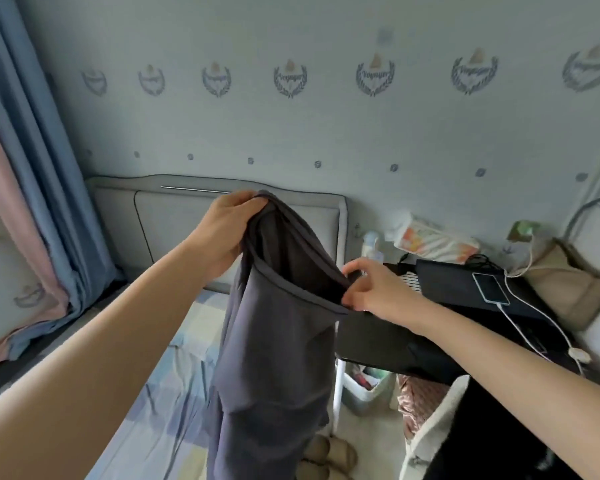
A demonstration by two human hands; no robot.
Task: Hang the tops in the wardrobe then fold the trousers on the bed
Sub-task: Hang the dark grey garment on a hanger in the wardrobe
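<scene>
The dark grey trousers (274,341) hang in the air above the bed (174,375). The left hand (222,230) grips the top edge up high. The right hand (374,285) pinches the same edge lower down, a little apart. The legs dangle down between both arms.

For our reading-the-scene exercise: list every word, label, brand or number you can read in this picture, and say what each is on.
"Voyager": script word, slightly blurred, inside each wreath emblem repeated in a row across the wallpaper.
Tissue pack on the black table: print too blurred to read.
Phone: nothing legible.
</scene>
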